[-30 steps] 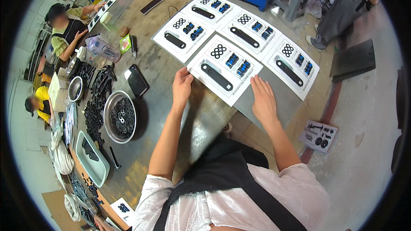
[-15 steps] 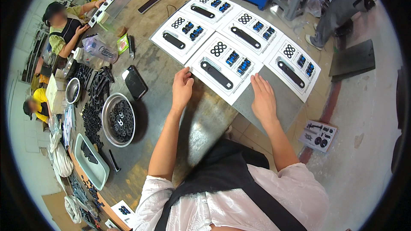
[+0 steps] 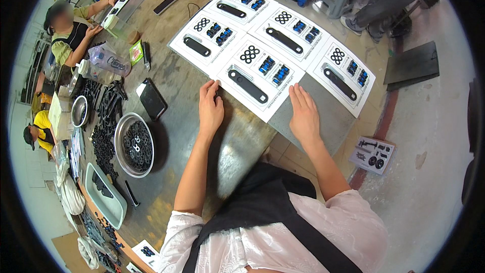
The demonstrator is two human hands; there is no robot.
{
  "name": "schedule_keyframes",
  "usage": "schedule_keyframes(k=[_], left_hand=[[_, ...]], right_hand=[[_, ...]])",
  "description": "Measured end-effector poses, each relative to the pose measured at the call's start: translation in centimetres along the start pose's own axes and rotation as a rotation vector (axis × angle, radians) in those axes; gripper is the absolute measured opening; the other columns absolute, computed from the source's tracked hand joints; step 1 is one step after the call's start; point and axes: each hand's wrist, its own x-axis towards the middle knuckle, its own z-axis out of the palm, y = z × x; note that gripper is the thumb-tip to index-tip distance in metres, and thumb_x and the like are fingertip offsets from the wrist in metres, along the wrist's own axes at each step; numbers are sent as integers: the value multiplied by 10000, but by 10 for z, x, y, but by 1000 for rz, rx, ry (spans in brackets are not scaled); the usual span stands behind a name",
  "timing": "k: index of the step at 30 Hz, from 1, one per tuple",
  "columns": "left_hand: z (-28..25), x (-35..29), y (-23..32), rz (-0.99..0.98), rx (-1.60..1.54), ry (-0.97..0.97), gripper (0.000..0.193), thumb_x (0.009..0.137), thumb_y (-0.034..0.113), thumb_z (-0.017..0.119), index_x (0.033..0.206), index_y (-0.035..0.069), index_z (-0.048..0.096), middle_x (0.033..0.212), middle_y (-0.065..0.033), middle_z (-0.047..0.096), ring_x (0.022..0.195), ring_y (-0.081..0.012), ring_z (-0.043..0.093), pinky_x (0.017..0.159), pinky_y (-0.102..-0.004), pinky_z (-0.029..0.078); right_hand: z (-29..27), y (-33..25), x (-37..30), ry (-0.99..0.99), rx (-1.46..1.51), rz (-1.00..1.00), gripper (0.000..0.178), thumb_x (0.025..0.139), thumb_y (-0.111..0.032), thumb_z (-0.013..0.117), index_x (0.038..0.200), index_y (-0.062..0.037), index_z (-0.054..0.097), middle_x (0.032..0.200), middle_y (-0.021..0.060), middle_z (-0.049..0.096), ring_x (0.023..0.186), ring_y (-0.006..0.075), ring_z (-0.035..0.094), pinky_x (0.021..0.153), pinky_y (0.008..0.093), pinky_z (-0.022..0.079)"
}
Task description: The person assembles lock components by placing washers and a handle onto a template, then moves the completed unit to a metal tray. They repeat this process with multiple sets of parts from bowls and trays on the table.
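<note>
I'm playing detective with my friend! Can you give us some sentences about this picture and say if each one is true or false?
1. Five white cards with blue parts on them lie close together. True.
2. The bigger metal bowl is empty. False: it holds lots of small black rings.
3. A dark phone lies between that bowl and the cards. True.
4. The right hand is making a tight fist. False: its fingers are stretched out, by the edge of the nearest card.
5. Dark pieces lie in the pale green tray. True.
</note>
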Motion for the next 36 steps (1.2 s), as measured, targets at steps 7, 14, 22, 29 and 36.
schedule_keyframes(k=[7,14,22,29,36], left_hand=[[-1,-1,5,67,80,-38,520,821,-105,502,1318,15,602,1386,-198,457,1177,-349,566,1009,-405,483],[3,1,1,186,247,-10,561,774,-128,504,1295,30,636,1320,-201,494,1101,-324,588,934,-401,516],[6,2,-2,241,304,14,522,766,-94,544,1269,5,643,1314,-220,520,1074,-342,590,940,-429,502],[13,-3,-7,325,384,103,479,809,-52,564,1282,-3,622,1330,-219,521,1055,-349,571,937,-428,478],[11,-10,-7,319,351,142,499,786,-60,561,1275,9,635,1318,-215,528,1066,-361,566,964,-437,475]], right_hand=[[2,-1,-1,-16,-1,36,719,778,101,583,1475,14,426,1546,178,423,1435,296,397,1211,427,290],[6,-2,1,16,-29,40,693,796,104,552,1470,-13,448,1532,158,451,1431,283,408,1197,437,309],[14,-3,1,63,-49,36,663,827,106,522,1474,-15,446,1518,164,465,1429,284,408,1200,444,297],[17,-4,3,75,-75,26,620,857,97,492,1468,5,449,1512,189,465,1416,323,415,1193,461,302],[22,-4,-1,78,-81,21,608,866,75,496,1469,8,451,1519,201,454,1416,328,416,1190,465,301]])
